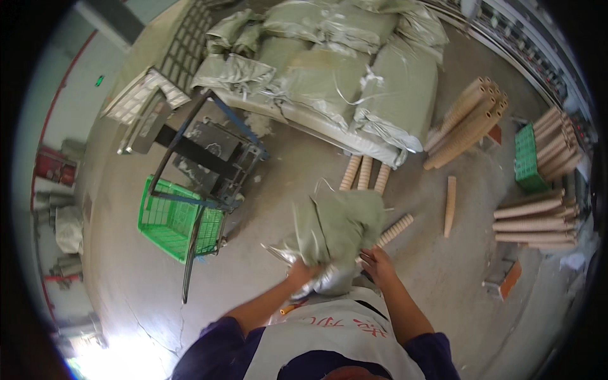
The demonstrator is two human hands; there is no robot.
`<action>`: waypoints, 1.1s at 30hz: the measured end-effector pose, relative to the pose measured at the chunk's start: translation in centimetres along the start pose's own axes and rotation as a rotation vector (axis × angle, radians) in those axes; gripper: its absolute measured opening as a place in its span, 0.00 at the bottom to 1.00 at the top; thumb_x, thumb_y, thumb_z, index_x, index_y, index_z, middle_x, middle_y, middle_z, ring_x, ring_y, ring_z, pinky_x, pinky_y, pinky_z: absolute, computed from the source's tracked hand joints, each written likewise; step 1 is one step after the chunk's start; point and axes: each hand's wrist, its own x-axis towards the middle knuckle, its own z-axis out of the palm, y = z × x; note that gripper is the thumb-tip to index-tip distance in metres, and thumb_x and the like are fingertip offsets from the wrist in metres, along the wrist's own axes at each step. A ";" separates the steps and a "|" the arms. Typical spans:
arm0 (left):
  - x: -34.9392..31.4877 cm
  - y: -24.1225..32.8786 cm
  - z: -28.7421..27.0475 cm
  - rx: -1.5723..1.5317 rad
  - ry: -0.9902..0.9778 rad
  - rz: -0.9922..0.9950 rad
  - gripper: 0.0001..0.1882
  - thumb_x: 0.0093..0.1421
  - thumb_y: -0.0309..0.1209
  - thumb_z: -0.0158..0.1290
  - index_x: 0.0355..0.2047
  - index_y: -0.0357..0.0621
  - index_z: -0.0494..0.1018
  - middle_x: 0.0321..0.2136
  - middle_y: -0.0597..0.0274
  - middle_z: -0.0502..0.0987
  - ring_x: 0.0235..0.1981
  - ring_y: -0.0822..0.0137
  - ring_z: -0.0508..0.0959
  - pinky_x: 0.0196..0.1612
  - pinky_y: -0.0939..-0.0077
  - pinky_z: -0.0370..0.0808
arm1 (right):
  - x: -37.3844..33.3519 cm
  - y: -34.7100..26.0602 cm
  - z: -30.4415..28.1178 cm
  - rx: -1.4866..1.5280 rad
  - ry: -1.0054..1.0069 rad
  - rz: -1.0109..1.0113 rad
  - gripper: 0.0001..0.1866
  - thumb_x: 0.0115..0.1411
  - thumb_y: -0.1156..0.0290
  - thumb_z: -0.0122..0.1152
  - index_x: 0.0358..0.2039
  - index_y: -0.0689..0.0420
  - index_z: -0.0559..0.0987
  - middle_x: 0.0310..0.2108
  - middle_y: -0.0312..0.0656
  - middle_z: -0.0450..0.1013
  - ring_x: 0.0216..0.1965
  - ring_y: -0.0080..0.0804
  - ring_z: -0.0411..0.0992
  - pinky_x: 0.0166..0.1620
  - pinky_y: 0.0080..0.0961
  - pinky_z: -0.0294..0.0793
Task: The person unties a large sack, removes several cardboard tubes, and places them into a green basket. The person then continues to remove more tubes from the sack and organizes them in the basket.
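A grey-green woven sack (335, 225) hangs crumpled in front of my apron, its lower edge bunched. On the near left side of it, my left hand (303, 273) is closed on the fabric, slightly blurred. Opposite, my right hand (378, 265) pinches the sack's right edge with bent fingers; its fingertips are partly hidden. Just beyond that hand a ribbed cardboard tube (396, 230) lies on the floor, partly covered by the sack. An orange-handled tool (291, 308) shows at the apron's left edge.
Full woven sacks (323, 76) are stacked on a low platform ahead. To the left stand a platform scale (209, 152) and a green basket (171, 218). Cardboard tubes (465, 123) lean in a bundle at right, near a green crate (529, 161) and a tube pile (535, 221).
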 end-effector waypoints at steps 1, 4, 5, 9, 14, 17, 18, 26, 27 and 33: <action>2.8 1.0 -2.3 0.176 -0.031 -0.004 0.24 0.48 0.39 0.60 0.41 0.34 0.71 0.28 0.54 0.77 0.27 0.68 0.76 0.30 0.73 0.75 | -0.4 1.0 -1.5 0.059 0.088 -0.051 0.24 0.59 0.61 0.52 0.54 0.58 0.64 0.43 0.44 0.71 0.43 0.37 0.71 0.44 0.30 0.71; 12.2 6.6 -6.8 0.323 0.221 0.372 0.30 0.47 0.43 0.61 0.45 0.34 0.70 0.32 0.47 0.78 0.29 0.60 0.79 0.35 0.67 0.76 | -3.3 4.6 -5.4 0.087 0.317 -0.092 0.23 0.59 0.65 0.51 0.54 0.59 0.63 0.42 0.44 0.71 0.41 0.35 0.71 0.39 0.27 0.71; 15.7 9.4 -8.4 0.402 0.210 0.327 0.36 0.45 0.48 0.60 0.48 0.35 0.67 0.41 0.42 0.74 0.42 0.49 0.75 0.47 0.60 0.71 | -4.6 5.8 -6.3 0.087 0.372 -0.087 0.22 0.59 0.67 0.50 0.53 0.59 0.63 0.41 0.44 0.71 0.39 0.34 0.72 0.38 0.26 0.71; 31.1 26.9 -11.6 0.457 0.432 0.771 0.46 0.44 0.51 0.59 0.56 0.35 0.57 0.45 0.42 0.72 0.46 0.46 0.73 0.48 0.60 0.70 | -8.5 9.8 -7.8 0.143 0.604 -0.019 0.21 0.58 0.72 0.49 0.52 0.59 0.64 0.39 0.44 0.73 0.36 0.31 0.73 0.35 0.21 0.71; 40.7 41.2 -8.4 0.402 0.872 0.731 0.49 0.44 0.53 0.60 0.53 0.27 0.54 0.45 0.35 0.69 0.48 0.47 0.71 0.49 0.62 0.68 | -9.7 12.8 -9.1 0.162 0.706 0.024 0.21 0.57 0.73 0.50 0.51 0.64 0.66 0.40 0.46 0.72 0.36 0.28 0.72 0.38 0.18 0.72; 42.4 35.7 -3.1 0.625 0.674 0.940 0.44 0.46 0.51 0.60 0.52 0.30 0.58 0.46 0.38 0.69 0.48 0.48 0.71 0.50 0.62 0.67 | -7.8 14.5 -11.4 0.111 0.709 0.105 0.20 0.57 0.74 0.49 0.50 0.64 0.67 0.40 0.46 0.72 0.37 0.28 0.72 0.41 0.20 0.72; 43.1 32.1 -1.3 0.789 0.587 1.038 0.42 0.47 0.53 0.59 0.52 0.32 0.60 0.46 0.44 0.70 0.48 0.52 0.71 0.50 0.64 0.68 | -7.0 15.2 -12.3 0.090 0.686 0.123 0.19 0.57 0.74 0.50 0.50 0.64 0.67 0.40 0.45 0.72 0.37 0.28 0.72 0.41 0.20 0.72; 41.9 -14.3 8.8 1.034 -0.183 0.171 0.34 0.48 0.41 0.58 0.53 0.38 0.62 0.48 0.41 0.68 0.50 0.48 0.68 0.54 0.61 0.65 | -0.8 21.1 -18.9 -0.376 0.644 0.158 0.15 0.58 0.76 0.50 0.48 0.58 0.70 0.42 0.41 0.73 0.42 0.25 0.71 0.45 0.21 0.69; 39.6 -18.0 8.5 1.040 -0.186 0.119 0.33 0.48 0.40 0.57 0.52 0.38 0.62 0.47 0.41 0.68 0.50 0.47 0.68 0.53 0.61 0.66 | -1.0 21.6 -18.9 -0.333 0.643 0.175 0.16 0.57 0.78 0.50 0.48 0.59 0.70 0.42 0.42 0.73 0.44 0.27 0.70 0.46 0.21 0.69; 25.7 -17.3 -2.5 1.086 0.249 0.402 0.26 0.47 0.32 0.56 0.48 0.41 0.66 0.45 0.47 0.69 0.48 0.49 0.67 0.53 0.58 0.63 | -1.8 21.1 -18.5 -0.490 0.568 0.248 0.17 0.57 0.80 0.48 0.47 0.61 0.70 0.40 0.40 0.72 0.42 0.27 0.70 0.49 0.22 0.67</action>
